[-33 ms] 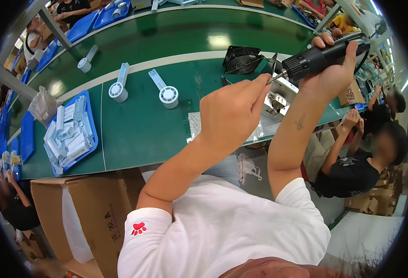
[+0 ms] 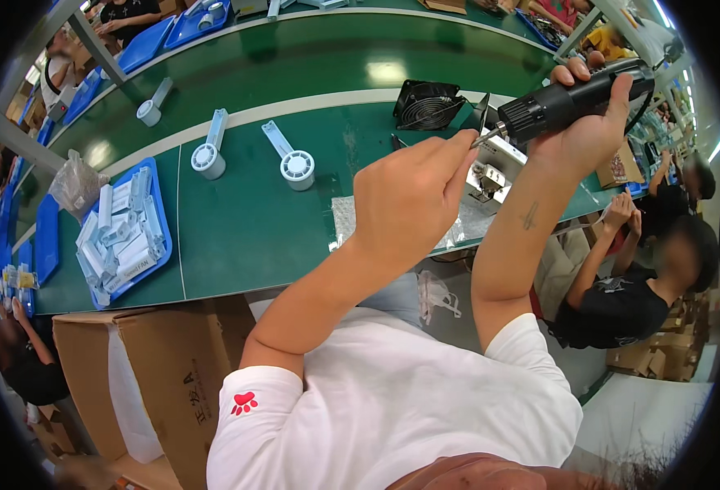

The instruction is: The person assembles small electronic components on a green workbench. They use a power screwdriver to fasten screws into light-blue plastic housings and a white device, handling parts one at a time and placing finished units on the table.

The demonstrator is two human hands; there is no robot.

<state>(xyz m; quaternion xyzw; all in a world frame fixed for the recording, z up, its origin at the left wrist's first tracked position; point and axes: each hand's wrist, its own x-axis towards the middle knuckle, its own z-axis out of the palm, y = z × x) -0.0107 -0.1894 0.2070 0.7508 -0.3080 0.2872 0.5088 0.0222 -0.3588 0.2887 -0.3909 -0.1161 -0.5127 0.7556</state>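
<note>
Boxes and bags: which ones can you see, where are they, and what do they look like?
Cardboard box: below the table's near edge, left of the person; big, brown, with dark marks on its side.
White plastic liner: hanging over the box's front; thin, pale.
Clear plastic bag: on the green table, left, behind the blue tray; crumpled, see-through.
Cardboard boxes: far right, past a seated person; brown, stacked.
No screens or signs show.

On the tabletop (image 2: 237,237), a tray (image 2: 157,269) of small parts lies far left, two handheld fans (image 2: 210,153) (image 2: 293,163) sit right of it, and a square fan (image 2: 427,104) lies further right, behind both hands (image 2: 409,200) (image 2: 592,122).
</note>
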